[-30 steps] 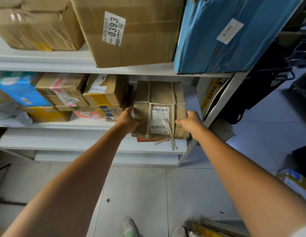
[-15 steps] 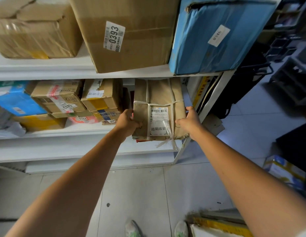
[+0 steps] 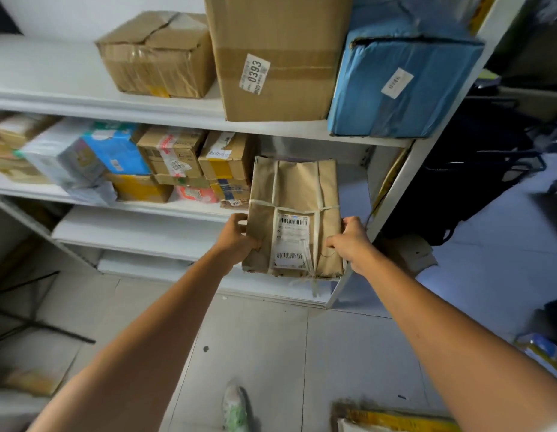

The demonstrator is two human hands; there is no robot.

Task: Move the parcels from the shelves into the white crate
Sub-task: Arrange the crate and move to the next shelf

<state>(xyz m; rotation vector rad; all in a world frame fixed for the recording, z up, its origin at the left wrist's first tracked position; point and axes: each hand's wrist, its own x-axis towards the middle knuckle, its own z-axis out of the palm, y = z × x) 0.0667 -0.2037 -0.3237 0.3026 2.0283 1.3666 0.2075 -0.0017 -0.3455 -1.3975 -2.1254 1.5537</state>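
Brown parcel [image 3: 294, 194] coming off the shelf [image 3: 165, 210], held by both sides.

The left grip [image 3: 236, 241] pinches the parcel's left edge and the right grip [image 3: 349, 244] pinches its right edge, fingers curled on the paper. The parcel is tipped at the front of the middle shelf, close to the post [image 3: 405, 182]. It might slip, since only its edges are held and the paper looks soft. The loose string [image 3: 314, 286] under it could catch on the shelf. The right grip could bump the post. I can't see the white crate.

Matt brown paper parcel [image 3: 294, 213], corrugated cardboard box [image 3: 277, 54], glossy floor tiles [image 3: 271, 353]
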